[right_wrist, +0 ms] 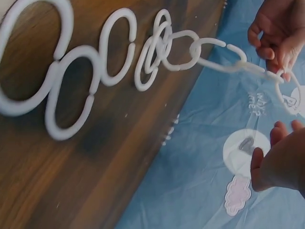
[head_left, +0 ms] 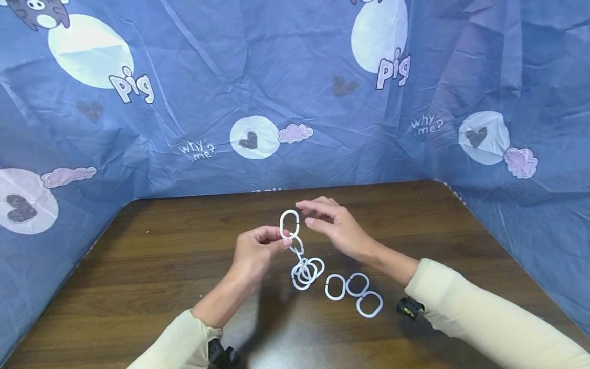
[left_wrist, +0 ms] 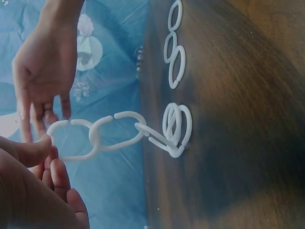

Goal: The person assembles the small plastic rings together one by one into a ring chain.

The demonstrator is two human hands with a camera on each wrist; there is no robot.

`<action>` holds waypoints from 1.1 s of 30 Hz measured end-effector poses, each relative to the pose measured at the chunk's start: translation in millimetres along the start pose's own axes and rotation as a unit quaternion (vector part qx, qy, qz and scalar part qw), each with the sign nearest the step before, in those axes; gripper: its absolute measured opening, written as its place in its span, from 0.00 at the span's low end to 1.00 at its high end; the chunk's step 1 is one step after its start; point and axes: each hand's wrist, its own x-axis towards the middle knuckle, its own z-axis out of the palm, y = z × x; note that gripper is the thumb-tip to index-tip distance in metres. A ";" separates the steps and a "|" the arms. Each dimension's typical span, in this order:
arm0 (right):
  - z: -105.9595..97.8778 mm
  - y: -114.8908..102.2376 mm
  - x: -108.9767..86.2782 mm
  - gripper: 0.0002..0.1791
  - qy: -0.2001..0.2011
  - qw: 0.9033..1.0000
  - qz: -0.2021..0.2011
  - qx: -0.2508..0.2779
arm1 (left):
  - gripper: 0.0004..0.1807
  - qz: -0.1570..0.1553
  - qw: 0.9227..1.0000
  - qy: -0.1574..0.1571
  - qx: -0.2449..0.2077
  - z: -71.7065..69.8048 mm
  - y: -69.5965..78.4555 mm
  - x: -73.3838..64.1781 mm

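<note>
Left hand (head_left: 253,253): we saw it pinch the chain (left_wrist: 119,146).
Right hand (head_left: 342,229): hovered beside it, fingers extended.
Chain: hung down — lower links lay on the table (head_left: 152,287).
Other links (right_wrist: 51,107): we counted three nearby.

The head view looks forward and down; wrist views (nearer, tilted sideways) share the chain (left_wrist: 119,146).

Piled rings (left_wrist: 177,123): overlapping, count unclear
Nearest ring (right_wrist: 66,24): cropped, right wrist view
Right sleeve (head_left: 488,307): cropped, head view
</note>
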 end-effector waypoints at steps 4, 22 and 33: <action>-12.3 8.7 -7.1 0.15 0.006 0.996 0.045 -0.071 | 0.09 -0.005 1.000 0.004 -0.007 -1.5 -2.0 0.7; -29.0 32.0 -66.8 0.32 -0.153 0.907 0.134 -0.368 | 0.09 -0.019 1.000 0.012 -0.013 -0.1 -0.9 2.0; -17.0 29.7 -94.5 0.29 -0.140 0.879 0.136 -0.434 | 0.09 -0.016 1.000 0.011 -0.016 -0.8 -2.4 3.3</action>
